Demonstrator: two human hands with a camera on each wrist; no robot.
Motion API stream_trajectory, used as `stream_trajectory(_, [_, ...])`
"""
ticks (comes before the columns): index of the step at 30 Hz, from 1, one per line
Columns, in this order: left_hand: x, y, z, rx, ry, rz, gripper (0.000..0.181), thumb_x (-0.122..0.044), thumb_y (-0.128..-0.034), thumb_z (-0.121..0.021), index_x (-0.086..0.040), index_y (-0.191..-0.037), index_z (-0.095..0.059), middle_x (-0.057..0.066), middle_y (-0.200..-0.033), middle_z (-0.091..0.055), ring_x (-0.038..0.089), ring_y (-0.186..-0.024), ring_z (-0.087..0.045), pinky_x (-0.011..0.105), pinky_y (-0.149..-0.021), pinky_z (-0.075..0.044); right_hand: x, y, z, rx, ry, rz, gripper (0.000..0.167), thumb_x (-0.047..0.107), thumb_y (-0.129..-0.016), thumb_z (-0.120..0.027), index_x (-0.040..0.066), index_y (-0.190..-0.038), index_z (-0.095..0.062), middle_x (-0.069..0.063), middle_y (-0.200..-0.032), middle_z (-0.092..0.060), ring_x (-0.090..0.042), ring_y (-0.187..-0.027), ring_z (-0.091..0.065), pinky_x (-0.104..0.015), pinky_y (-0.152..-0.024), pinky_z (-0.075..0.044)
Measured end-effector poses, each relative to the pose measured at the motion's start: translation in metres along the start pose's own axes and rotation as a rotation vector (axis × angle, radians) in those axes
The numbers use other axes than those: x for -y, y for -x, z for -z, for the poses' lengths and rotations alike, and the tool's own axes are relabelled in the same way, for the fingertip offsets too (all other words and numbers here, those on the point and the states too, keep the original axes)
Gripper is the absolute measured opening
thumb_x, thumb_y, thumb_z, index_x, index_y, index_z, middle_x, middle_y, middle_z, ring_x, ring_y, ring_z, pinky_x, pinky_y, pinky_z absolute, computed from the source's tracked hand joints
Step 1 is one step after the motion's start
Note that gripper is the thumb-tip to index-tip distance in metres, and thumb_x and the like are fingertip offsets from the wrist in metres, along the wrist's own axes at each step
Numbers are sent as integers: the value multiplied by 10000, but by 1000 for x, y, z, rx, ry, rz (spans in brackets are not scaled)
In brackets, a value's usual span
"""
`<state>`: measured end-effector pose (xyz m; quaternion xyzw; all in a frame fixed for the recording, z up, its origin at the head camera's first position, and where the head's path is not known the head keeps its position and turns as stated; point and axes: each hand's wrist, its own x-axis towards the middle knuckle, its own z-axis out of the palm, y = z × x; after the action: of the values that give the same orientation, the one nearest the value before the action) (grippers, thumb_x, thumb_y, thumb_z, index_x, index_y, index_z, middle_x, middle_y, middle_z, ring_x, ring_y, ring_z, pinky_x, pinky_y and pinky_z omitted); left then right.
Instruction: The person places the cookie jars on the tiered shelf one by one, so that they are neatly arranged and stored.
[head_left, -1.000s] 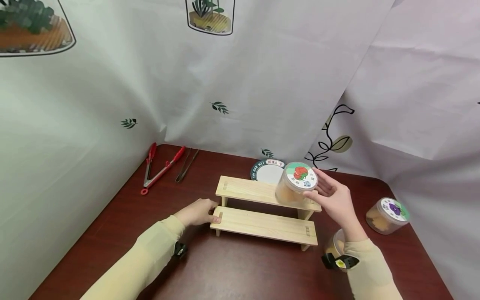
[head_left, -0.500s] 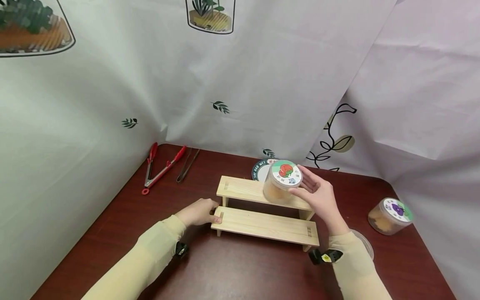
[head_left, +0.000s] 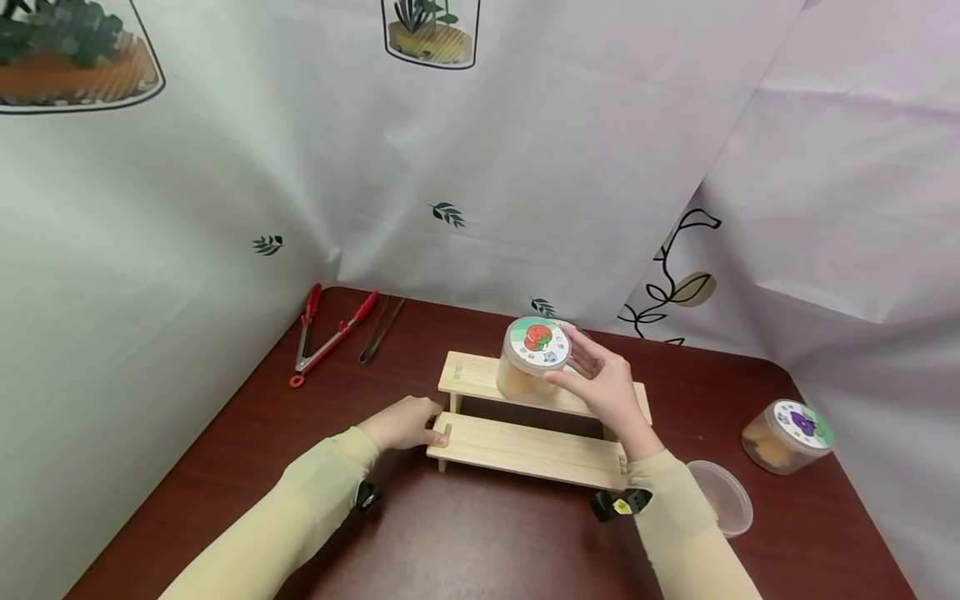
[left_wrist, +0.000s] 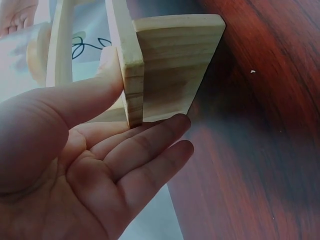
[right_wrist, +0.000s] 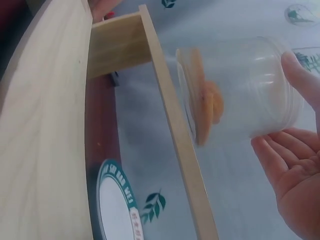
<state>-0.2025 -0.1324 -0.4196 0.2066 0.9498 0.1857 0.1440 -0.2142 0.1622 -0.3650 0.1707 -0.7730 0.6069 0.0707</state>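
Running its long axis roughly along the table's (head_left: 480,533) back edge, the two-step wooden shelf (head_left: 540,448) turns its lower board to the near edge. The left hand (head_left: 403,423) grips that board's left end. The right hand (head_left: 606,385) grasps a clear jar (head_left: 517,382) at the upper board, just left of its middle, axis near upright, lid (head_left: 537,342) up; whether it touches the wood I cannot tell. Only the head view shows the lid's red fruit picture; only the right wrist view clearly shows the plate's (right_wrist: 116,207) rim lettering and orange pieces (right_wrist: 209,107) inside the jar's base.
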Motion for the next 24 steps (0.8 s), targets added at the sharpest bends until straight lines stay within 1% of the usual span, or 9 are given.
stream_trajectory(7, [0,1,0,-4,-7,-3,217,-265,-815,-741,-103,-813,-596,-19,-697,-532,144,-657,-464,327,-654,-411,1,-7,-15,31,13,2,697,122,-727,-825,64,-1349,-515,-110,-1347,-535,-199,-1199,-541,-210,-913,-441])
stream_trajectory(11, [0,0,-1,-5,-2,-4,219,-271,-814,-742,-96,-850,-614,0,-741,-577,149,-686,-501,349,-685,-435,-2,-8,-18,29,28,0,712,129,-728,-825,50,-1358,-502,-120,-1342,-537,-215,-1197,-544,-202,-908,-442])
stream_trajectory(16, [2,-1,-3,0,12,15,229,-277,-811,-744,-93,-888,-630,7,-791,-607,152,-739,-538,362,-729,-453,-5,-9,-21,33,6,-2,714,117,-732,-820,40,-1361,-494,-130,-1343,-533,-215,-1206,-537,-210,-912,-443])
stream_trajectory(22, [2,-1,-3,12,27,17,220,-279,-813,-739,-104,-880,-623,-18,-761,-580,143,-709,-508,342,-694,-434,-5,-10,-23,50,-1,-12,708,135,-733,-820,88,-1364,-501,-107,-1364,-520,-203,-1215,-530,-217,-916,-440])
stream_trajectory(24, [3,-1,-2,14,26,18,219,-280,-813,-739,-107,-874,-620,-24,-752,-570,140,-700,-499,335,-686,-428,-4,-10,-23,59,2,-20,715,143,-738,-817,89,-1372,-492,-101,-1379,-506,-208,-1226,-522,-214,-918,-439])
